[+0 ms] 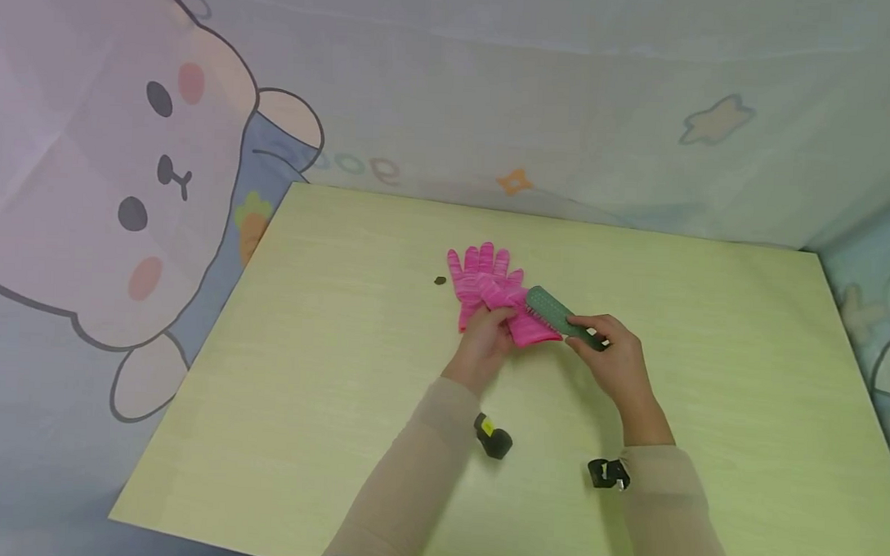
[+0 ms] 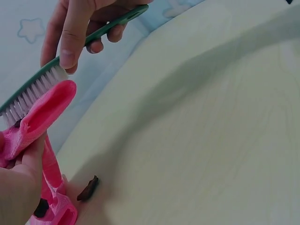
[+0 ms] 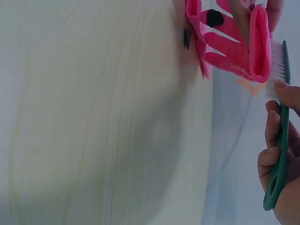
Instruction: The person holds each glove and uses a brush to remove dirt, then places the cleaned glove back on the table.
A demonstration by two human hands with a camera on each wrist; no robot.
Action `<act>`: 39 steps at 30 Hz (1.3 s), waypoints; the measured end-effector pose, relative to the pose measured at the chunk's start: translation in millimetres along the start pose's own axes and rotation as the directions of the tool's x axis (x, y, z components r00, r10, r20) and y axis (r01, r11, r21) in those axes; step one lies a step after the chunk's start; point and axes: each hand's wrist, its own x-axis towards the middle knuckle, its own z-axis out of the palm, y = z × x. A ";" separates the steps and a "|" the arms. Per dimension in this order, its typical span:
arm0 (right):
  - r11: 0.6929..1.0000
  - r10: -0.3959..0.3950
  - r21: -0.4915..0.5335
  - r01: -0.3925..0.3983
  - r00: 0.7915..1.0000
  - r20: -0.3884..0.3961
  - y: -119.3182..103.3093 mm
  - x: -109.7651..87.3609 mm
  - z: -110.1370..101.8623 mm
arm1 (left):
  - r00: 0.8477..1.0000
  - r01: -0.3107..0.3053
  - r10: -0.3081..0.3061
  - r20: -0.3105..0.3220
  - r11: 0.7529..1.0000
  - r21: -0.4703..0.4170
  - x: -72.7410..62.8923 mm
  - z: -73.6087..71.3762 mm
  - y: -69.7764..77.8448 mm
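My left hand [image 1: 487,345] holds up a pink knit glove [image 1: 535,329], its cuff turned toward the right. Beneath it a second pink glove [image 1: 482,259] lies with fingers spread away from me; a dark patch [image 3: 214,18] shows on it in the right wrist view. A green brush [image 1: 550,309] with pale bristles is gripped by its handle in my right hand [image 1: 622,362]. In the left wrist view the bristles [image 2: 35,93] lie against the held glove near its cuff, beside a dark speck. Part of the left hand is hidden by the gloves.
A small dark fragment [image 1: 440,280] lies on the pale yellow-green table [image 1: 325,347], left of the gloves. Each wrist carries a black camera [image 1: 493,437]. A printed cloth [image 1: 451,106] with a bear hangs behind the table's far edge.
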 end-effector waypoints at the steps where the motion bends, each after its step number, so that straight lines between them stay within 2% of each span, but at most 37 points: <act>1: 1.000 -0.009 0.001 0.009 1.000 0.001 -0.1 0.0 0.3 | 1.000 0.006 -0.006 -0.003 1.000 -0.012 -0.2 0.1 1.0; 4: 1.000 -0.018 -0.008 0.018 1.000 0.006 0.4 0.0 0.6 | 1.000 0.015 -0.015 -0.027 1.000 -0.012 -0.1 -0.3 3.2; 9: 1.000 -0.021 -0.020 0.022 0.999 0.024 0.9 -0.8 -0.4 | 0.998 0.014 -0.012 -0.060 0.999 0.041 2.3 -2.0 3.7; 14: 0.999 -0.025 -0.027 0.026 0.999 0.030 3.8 -2.5 -2.5 | 0.997 0.016 -0.011 -0.071 0.998 0.064 3.7 -1.2 2.1; 23: 0.999 -0.052 -0.004 0.052 0.998 0.036 5.3 -3.9 -7.8 | 1.000 -0.006 0.006 -0.013 0.999 0.044 1.3 -0.9 1.4; 28: 0.999 -0.028 0.037 0.029 0.999 -0.028 4.2 -3.8 -10.5 | 0.993 -0.040 0.053 -0.101 0.991 0.128 4.4 -2.3 1.4; 31: 0.998 -0.007 0.059 0.009 0.999 -0.037 2.8 -2.5 -9.9 | 0.985 -0.038 0.075 -0.156 0.973 0.229 6.4 -2.5 1.2; 36: 1.000 -0.018 0.023 0.018 0.999 0.031 -0.7 -0.3 -4.1 | 0.972 -0.035 0.135 -0.194 0.895 0.444 4.4 -0.6 1.5; 38: 1.000 -0.024 0.003 0.024 0.999 0.046 -1.5 -0.8 -2.6 | 0.962 -0.056 0.176 -0.209 0.876 0.479 3.3 0.3 2.0; 39: 1.000 -0.026 -0.005 0.026 0.998 0.052 -1.8 -1.2 -2.1 | 0.958 -0.071 0.193 -0.212 0.876 0.478 3.2 0.6 2.1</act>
